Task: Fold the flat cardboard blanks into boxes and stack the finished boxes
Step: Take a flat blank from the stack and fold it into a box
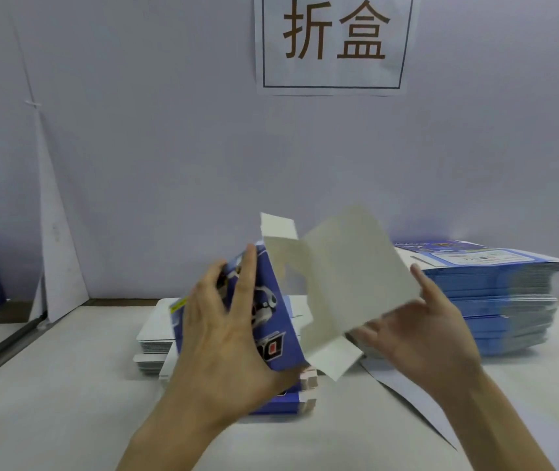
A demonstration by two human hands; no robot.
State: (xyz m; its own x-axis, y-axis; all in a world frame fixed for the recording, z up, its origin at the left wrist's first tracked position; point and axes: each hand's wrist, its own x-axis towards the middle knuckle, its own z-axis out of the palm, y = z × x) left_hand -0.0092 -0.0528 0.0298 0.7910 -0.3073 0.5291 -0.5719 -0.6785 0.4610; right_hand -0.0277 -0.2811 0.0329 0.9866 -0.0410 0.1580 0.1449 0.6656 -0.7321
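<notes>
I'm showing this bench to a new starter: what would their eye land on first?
In the centre is the half-opened blue blank, with the left hand gripping its printed panel and the right hand touching its white inside. Above it hangs a sign with two large characters. At right is a tall stack of flat blanks.

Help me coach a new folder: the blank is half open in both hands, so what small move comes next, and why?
Probably the right hand pushes the pale panel round towards the blue panel that the left hand holds, squaring them into a sleeve. The pale panel stands swung wide open, its flaps unfolded, so no box shape is closed yet.
</notes>
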